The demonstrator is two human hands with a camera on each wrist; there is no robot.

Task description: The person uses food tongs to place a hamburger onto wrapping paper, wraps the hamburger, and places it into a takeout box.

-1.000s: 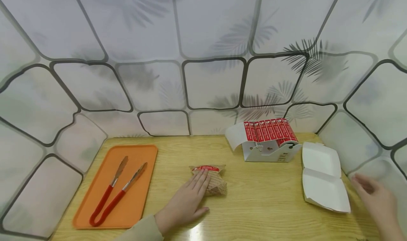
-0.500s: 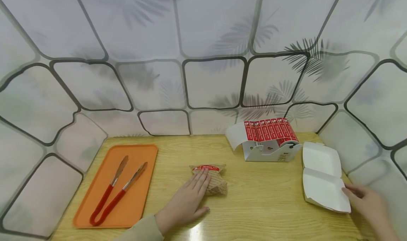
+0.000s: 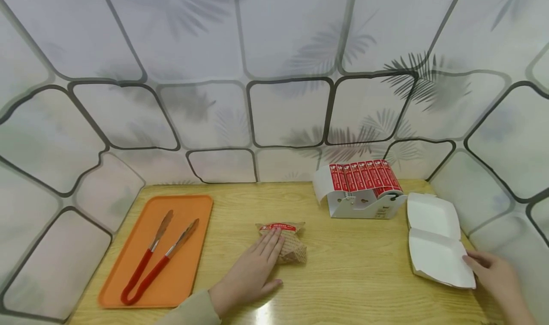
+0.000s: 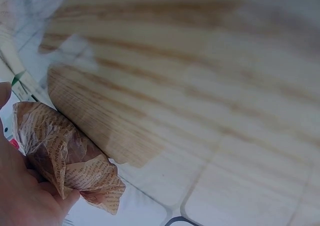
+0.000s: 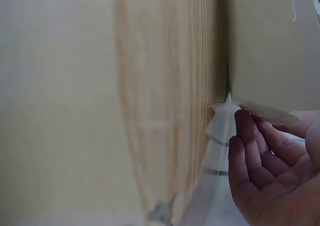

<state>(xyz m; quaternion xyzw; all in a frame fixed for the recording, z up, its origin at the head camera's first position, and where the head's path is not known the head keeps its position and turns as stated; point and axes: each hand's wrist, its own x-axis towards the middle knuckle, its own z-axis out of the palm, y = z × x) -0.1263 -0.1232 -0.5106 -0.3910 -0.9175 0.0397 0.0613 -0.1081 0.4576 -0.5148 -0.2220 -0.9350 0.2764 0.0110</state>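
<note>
A brown printed paper-wrapped package [image 3: 291,246] with a red sticker lies mid-table in the head view. My left hand [image 3: 250,272] rests on it, fingers straight across the paper. In the left wrist view, the crinkled wrapped package [image 4: 75,161] shows beside the left hand [image 4: 30,191]. At the right, a white clamshell takeout box [image 3: 437,256] lies unfolded with both halves facing up. My right hand [image 3: 495,272] pinches its near right edge. From the right wrist, the thumb is over the rim of the box [image 5: 272,51] and the fingers [image 5: 245,123] are under it.
An orange tray [image 3: 184,268] on the left bears red-handled tongs [image 3: 147,279]. Toward the back right stands a white dispenser [image 3: 358,208] with several rolls of red labels [image 3: 364,175]. Patterned walls [image 3: 287,113] enclose the wooden table [image 3: 351,277] at the back and sides.
My right hand has moved left onto the box's edge and now pinches it; the box has shifted very slightly. My left hand stays on the package. The dispenser's loose white strip has shifted slightly.
</note>
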